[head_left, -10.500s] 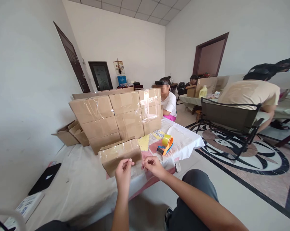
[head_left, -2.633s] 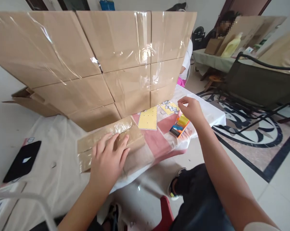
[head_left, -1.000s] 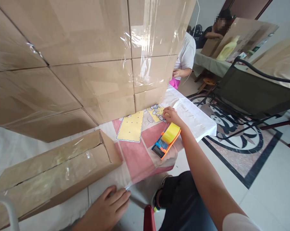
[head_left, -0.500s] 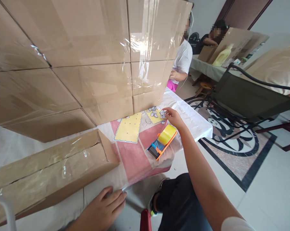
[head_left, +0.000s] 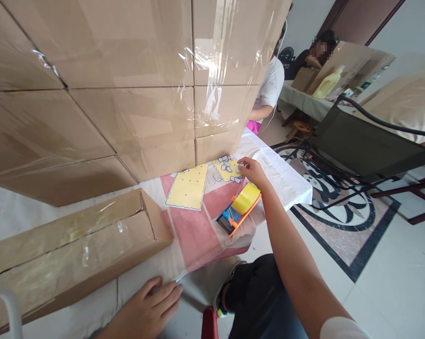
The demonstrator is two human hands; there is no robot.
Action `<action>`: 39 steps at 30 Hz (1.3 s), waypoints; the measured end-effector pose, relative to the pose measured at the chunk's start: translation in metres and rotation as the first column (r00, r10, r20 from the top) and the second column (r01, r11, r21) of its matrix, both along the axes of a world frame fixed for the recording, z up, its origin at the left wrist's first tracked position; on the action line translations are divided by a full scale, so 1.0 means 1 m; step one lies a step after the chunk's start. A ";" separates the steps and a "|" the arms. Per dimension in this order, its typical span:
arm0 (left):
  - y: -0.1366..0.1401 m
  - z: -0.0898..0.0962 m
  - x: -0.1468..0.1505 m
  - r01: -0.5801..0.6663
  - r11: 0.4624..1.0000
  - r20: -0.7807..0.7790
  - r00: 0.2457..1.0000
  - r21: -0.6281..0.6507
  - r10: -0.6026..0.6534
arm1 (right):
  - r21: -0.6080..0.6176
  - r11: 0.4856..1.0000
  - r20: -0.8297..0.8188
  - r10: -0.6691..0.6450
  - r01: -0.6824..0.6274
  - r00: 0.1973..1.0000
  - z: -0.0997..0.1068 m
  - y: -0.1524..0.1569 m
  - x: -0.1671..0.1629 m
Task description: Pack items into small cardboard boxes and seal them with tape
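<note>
My right hand (head_left: 253, 171) reaches over the far end of the pink-and-white cloth, its thumb and fingers pinched on a small pale paper cutout (head_left: 241, 167). Beneath the fingertips is a yellow sheet (head_left: 230, 174) strewn with several such cutouts. To its left lies another yellow sheet (head_left: 188, 187), scallop-edged and dotted. An orange and blue tape dispenser (head_left: 238, 209) with a yellow roll sits just below my right wrist. My left hand (head_left: 152, 303) rests open at the table's near edge, fingers loosely spread and holding nothing.
Stacked, taped cardboard boxes (head_left: 134, 113) wall off the table's far side. A long carton (head_left: 81, 249) lies near left. A dark folding chair (head_left: 371, 136) stands right. Behind the stack sits a person in white (head_left: 270, 87); another person (head_left: 309, 56) works at a farther table.
The view has shifted slightly. My right hand has moved only a little at the cutouts, and one or more pieces below its fingertips show more clearly. My left hand stays at the edge.
</note>
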State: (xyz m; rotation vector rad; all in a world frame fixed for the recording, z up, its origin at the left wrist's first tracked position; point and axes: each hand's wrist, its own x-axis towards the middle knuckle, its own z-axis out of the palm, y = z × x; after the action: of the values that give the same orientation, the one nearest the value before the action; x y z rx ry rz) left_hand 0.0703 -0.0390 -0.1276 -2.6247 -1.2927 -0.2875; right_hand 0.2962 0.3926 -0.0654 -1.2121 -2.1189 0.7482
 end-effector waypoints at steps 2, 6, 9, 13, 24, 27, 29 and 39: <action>-0.001 0.000 -0.001 0.001 1.000 -0.005 1.000 -0.002 -0.001 | -0.013 1.000 -0.028 0.004 -0.004 1.000 0.000 0.001 -0.002; -0.003 -0.002 -0.002 -0.001 1.000 -0.018 1.000 -0.017 0.000 | -0.087 0.996 -0.084 0.017 -0.025 0.996 -0.002 0.001 -0.004; -0.004 -0.005 -0.002 -0.002 1.000 -0.025 1.000 -0.013 0.001 | -0.105 0.995 -0.076 -0.004 -0.004 0.997 -0.004 0.001 -0.004; -0.006 -0.008 -0.001 -0.012 1.000 -0.027 1.000 0.001 0.013 | 0.056 0.997 -0.039 -0.042 0.044 0.998 -0.005 0.003 -0.003; -0.007 -0.007 0.001 -0.044 0.999 0.014 0.999 -0.003 0.044 | 0.229 0.965 0.140 0.100 -0.130 0.985 -0.028 0.001 0.004; -0.010 -0.013 0.001 -0.049 0.999 0.036 0.998 -0.015 0.049 | 0.171 0.978 0.168 0.091 -0.120 0.981 -0.027 0.001 0.005; -0.012 -0.017 0.001 -0.055 0.998 0.054 0.997 -0.018 0.056 | 0.139 0.984 0.173 0.086 -0.110 0.981 -0.024 0.002 0.005; -0.013 -0.020 0.003 -0.061 0.998 0.056 0.997 0.003 0.061 | -0.033 0.991 0.015 0.133 -0.132 0.991 -0.015 -0.009 0.007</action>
State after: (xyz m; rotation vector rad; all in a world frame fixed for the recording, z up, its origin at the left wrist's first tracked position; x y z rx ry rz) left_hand 0.0738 -0.0519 -0.1472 -2.5851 -1.3854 -0.3565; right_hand 0.3036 0.3836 -0.0804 -1.1061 -2.2266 0.8357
